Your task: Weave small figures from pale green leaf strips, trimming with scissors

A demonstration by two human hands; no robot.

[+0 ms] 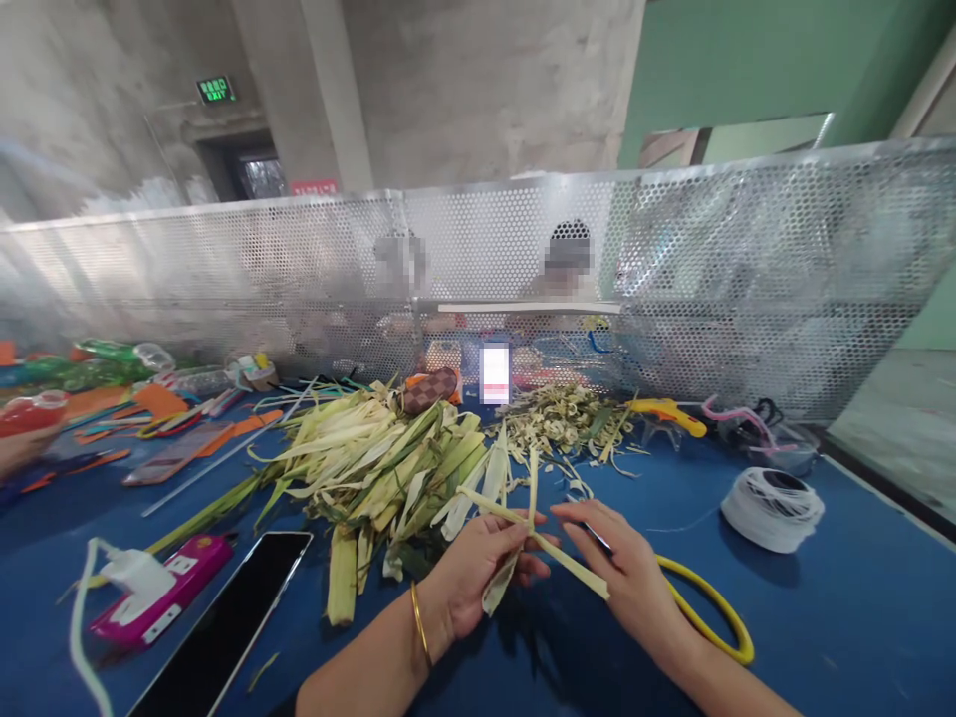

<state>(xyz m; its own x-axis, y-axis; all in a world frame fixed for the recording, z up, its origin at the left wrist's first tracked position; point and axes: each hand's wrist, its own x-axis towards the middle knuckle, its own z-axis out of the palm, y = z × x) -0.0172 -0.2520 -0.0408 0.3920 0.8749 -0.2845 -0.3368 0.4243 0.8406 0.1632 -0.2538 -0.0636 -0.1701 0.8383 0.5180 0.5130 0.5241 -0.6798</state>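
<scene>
My left hand (478,573), with a gold bangle at the wrist, is closed on crossed pale green leaf strips (523,528) just above the blue table. My right hand (623,568) pinches the long strip where it slants down to the right. Under the right hand lie scissors with yellow handles (709,607). A heap of green and pale leaf strips (388,458) lies just beyond the hands.
A phone (224,622) and a pink power bank with a white plug (160,588) lie at the near left. A white cord spool (773,508) sits at the right, trimmings (560,418) behind. A perforated metal screen (672,259) walls the far edge; other people sit behind it.
</scene>
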